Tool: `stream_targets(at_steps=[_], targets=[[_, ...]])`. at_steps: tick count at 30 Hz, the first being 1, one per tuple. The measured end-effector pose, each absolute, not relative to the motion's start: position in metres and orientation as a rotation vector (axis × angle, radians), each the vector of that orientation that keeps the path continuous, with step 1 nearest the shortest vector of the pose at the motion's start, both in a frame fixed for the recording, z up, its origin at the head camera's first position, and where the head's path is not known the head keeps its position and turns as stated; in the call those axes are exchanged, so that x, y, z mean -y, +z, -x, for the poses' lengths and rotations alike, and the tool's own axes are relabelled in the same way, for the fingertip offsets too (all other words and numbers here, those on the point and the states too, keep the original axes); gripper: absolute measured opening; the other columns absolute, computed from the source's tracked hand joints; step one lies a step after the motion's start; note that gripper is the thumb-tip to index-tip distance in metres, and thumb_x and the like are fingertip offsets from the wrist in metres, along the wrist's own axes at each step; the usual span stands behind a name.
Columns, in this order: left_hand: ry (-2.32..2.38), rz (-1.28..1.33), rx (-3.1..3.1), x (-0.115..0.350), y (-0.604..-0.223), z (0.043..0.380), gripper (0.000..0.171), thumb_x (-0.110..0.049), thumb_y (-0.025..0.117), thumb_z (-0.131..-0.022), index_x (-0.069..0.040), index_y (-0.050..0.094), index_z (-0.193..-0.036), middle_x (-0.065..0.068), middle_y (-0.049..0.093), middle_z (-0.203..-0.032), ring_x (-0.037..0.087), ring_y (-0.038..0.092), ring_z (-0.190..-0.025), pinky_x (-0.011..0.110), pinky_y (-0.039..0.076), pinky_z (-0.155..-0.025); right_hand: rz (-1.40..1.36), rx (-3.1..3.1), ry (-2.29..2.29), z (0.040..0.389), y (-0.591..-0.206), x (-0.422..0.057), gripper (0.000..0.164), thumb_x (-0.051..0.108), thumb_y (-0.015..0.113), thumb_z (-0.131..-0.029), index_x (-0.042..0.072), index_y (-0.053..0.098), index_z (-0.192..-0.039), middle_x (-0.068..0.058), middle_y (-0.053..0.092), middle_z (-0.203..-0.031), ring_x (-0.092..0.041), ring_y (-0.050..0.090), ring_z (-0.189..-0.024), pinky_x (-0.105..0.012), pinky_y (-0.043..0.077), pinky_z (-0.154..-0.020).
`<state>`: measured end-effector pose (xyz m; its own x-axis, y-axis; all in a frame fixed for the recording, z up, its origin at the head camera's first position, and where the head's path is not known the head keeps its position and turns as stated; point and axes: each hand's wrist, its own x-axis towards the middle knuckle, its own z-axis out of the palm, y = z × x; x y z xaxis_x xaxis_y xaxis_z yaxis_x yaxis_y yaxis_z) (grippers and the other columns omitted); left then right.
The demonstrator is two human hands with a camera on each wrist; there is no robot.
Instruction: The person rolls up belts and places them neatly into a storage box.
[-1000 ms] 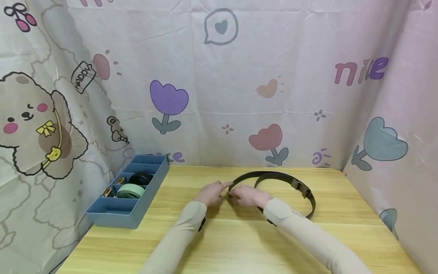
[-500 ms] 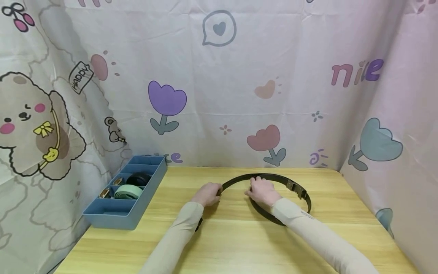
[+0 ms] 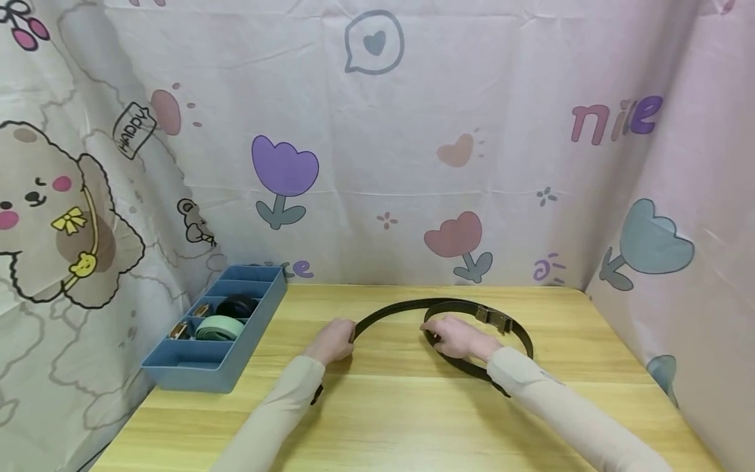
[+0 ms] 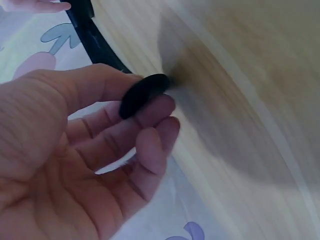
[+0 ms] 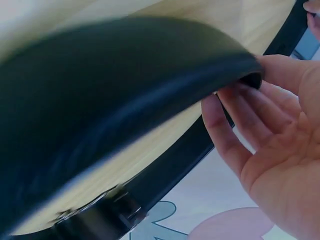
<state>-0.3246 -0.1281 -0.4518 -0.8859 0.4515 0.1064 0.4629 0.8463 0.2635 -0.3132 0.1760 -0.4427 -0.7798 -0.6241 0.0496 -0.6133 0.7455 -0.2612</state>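
A black belt curves over the wooden table, making a loop at the right with its metal buckle on the far side. My left hand pinches the belt's free end between thumb and fingers; in the left wrist view the rounded tip sticks out past the fingertips. At the loop's left side, my right hand holds the strap between thumb and fingers. The right wrist view shows the bent strap close up, with the buckle below it.
A blue divided tray stands on the table's left side. In its compartments lie a rolled mint-green belt and a rolled black belt with gold buckles. A printed curtain hangs behind the table.
My left hand has moved left, drawing the belt's end away from the loop. My right hand shifted right onto the loop's side, and the overlapping coil has widened out.
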Motion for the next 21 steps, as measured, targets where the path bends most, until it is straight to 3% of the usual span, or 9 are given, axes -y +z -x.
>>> stream_targets(at_steps=[5, 7, 10, 12, 13, 15, 18, 21], targets=[[-0.448, 0.702, 3.032, 0.139, -0.447, 0.312, 0.014, 0.000, 0.066, -0.077, -0.008, 0.055, -0.075, -0.001, 0.052, -0.065, 0.014, 0.046, -0.060, 0.029, 0.040, -0.055, 1.009, -2.816, -0.407, 0.306, -0.437, -0.183, 0.063, -0.006, 0.064, -0.086, 0.005, 0.043, -0.145, -0.012, 0.069, -0.118, -0.025, 0.066, -0.108, -0.042, 0.052, -0.092], [-0.467, 0.732, 3.071, 0.141, -0.444, 0.309, 0.010, -0.009, 0.069, -0.083, -0.007, 0.059, -0.086, 0.001, 0.058, -0.071, 0.017, 0.052, -0.065, 0.033, 0.043, -0.058, 1.004, -2.796, -0.390, 0.304, -0.436, -0.185, 0.068, -0.008, 0.063, -0.085, 0.006, 0.040, -0.147, -0.011, 0.071, -0.116, -0.024, 0.066, -0.109, -0.042, 0.051, -0.095], [-0.498, 0.785, 3.153, 0.143, -0.441, 0.308, 0.043, -0.026, 0.075, -0.085, -0.006, 0.060, -0.120, 0.012, 0.068, -0.107, 0.028, 0.064, -0.097, 0.044, 0.051, -0.082, 1.039, -2.756, -0.377, 0.302, -0.435, -0.189, 0.067, -0.013, 0.061, -0.080, 0.003, 0.047, -0.143, -0.010, 0.071, -0.115, -0.023, 0.067, -0.108, -0.042, 0.050, -0.097], [-0.509, 0.807, 3.199, 0.144, -0.440, 0.308, 0.065, -0.025, 0.078, -0.082, -0.009, 0.049, -0.139, 0.017, 0.058, -0.133, 0.035, 0.056, -0.121, 0.050, 0.045, -0.100, 1.074, -2.722, -0.368, 0.299, -0.434, -0.192, 0.062, -0.015, 0.059, -0.076, 0.002, 0.056, -0.135, -0.009, 0.071, -0.115, -0.022, 0.067, -0.107, -0.041, 0.051, -0.096], [-0.510, 0.835, 3.196, 0.144, -0.441, 0.309, 0.067, -0.019, 0.077, -0.082, -0.008, 0.048, -0.140, 0.018, 0.056, -0.137, 0.035, 0.053, -0.125, 0.052, 0.042, -0.104, 1.097, -2.702, -0.366, 0.298, -0.434, -0.194, 0.060, -0.016, 0.058, -0.074, 0.003, 0.060, -0.130, -0.009, 0.071, -0.114, -0.022, 0.068, -0.105, -0.039, 0.052, -0.094], [-0.502, 0.886, 3.151, 0.145, -0.443, 0.311, 0.053, -0.008, 0.074, -0.082, -0.006, 0.055, -0.131, 0.016, 0.060, -0.130, 0.033, 0.057, -0.120, 0.050, 0.043, -0.104, 1.133, -2.646, -0.361, 0.295, -0.431, -0.199, 0.056, -0.018, 0.056, -0.070, 0.005, 0.067, -0.120, -0.006, 0.072, -0.113, -0.018, 0.068, -0.102, -0.035, 0.053, -0.091], [-0.455, 0.930, 3.027, 0.147, -0.446, 0.314, 0.022, 0.006, 0.067, -0.080, -0.007, 0.065, -0.098, 0.006, 0.068, -0.096, 0.022, 0.063, -0.090, 0.042, 0.052, -0.087, 1.141, -2.556, -0.353, 0.290, -0.427, -0.208, 0.054, -0.020, 0.054, -0.065, 0.011, 0.073, -0.106, 0.001, 0.073, -0.101, -0.010, 0.066, -0.093, -0.027, 0.053, -0.085], [-0.353, 0.836, 2.957, 0.152, -0.445, 0.316, 0.020, 0.007, 0.068, -0.077, -0.012, 0.063, -0.073, -0.001, 0.063, -0.074, 0.015, 0.057, -0.071, 0.037, 0.052, -0.071, 1.063, -2.475, -0.357, 0.284, -0.421, -0.219, 0.054, -0.023, 0.052, -0.061, 0.013, 0.073, -0.094, 0.005, 0.071, -0.089, -0.005, 0.063, -0.083, -0.021, 0.052, -0.079]])
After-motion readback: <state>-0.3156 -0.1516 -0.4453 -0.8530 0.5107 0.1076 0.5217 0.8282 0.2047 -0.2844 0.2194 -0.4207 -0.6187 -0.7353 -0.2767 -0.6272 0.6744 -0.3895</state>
